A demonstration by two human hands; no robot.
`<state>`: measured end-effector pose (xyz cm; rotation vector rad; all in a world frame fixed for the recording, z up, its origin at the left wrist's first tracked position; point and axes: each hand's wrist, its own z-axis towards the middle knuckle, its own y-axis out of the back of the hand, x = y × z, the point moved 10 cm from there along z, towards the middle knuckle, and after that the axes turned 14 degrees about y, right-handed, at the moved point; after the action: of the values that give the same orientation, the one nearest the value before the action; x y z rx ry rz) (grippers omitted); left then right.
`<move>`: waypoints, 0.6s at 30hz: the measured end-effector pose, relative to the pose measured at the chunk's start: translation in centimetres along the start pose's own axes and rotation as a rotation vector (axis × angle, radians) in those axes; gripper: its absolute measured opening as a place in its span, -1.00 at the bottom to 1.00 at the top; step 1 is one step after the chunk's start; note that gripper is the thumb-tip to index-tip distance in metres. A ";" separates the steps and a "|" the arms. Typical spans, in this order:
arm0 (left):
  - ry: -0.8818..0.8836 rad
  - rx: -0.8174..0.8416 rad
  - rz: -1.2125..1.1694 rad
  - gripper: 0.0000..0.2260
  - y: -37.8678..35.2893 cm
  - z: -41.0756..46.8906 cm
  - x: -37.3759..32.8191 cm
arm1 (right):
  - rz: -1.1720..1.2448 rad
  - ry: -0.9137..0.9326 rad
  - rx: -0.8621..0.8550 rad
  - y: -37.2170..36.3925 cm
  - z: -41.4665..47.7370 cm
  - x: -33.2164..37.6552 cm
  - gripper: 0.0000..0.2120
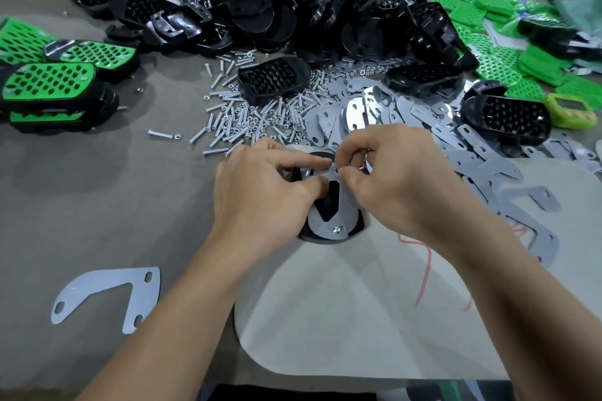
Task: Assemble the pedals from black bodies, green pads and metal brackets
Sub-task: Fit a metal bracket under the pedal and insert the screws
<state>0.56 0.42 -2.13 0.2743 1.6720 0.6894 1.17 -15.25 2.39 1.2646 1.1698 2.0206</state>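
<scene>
Pinching with thumb and forefinger, the right hand [387, 179] is holding a small metal piece [363, 167] at the far end of the metal bracket [342, 205] — too hidden to name. The left hand [260, 192] is gripping that bracket, with its fingers curled over the far end. The bracket is lying on an upturned black body [325, 238] just in front of the person, long axis running straight away from them, with the broad end nearest and a nut [337, 229] sitting there.

Both are resting at the edge of a white sheet [358, 319] on a grey table cover [97, 189]. Screws [234, 114] and loose brackets [407, 114] are lying just beyond, a heap of black bodies [293, 3] is rising behind them, green pads [488, 42] are spreading far right, and finished pedals [49, 81] are stacking up far left.
</scene>
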 end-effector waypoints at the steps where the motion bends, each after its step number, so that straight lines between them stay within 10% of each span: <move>1: -0.001 0.003 0.004 -0.72 0.0 0.0 0.0 | -0.056 0.017 0.044 -0.2 0.3 0.5 -0.90; 9: -0.012 0.021 0.024 -0.77 0.0 -0.1 -0.3 | -0.545 0.136 0.352 -2.2 1.5 5.2 -0.62; 18: -0.003 0.002 0.057 -0.92 0.0 -0.1 -0.1 | -0.717 0.235 0.436 -3.4 1.8 6.2 -0.75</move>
<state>0.50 0.37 -2.00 0.3247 1.6677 0.7298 -0.25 -8.11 2.85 0.6211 1.9152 1.4352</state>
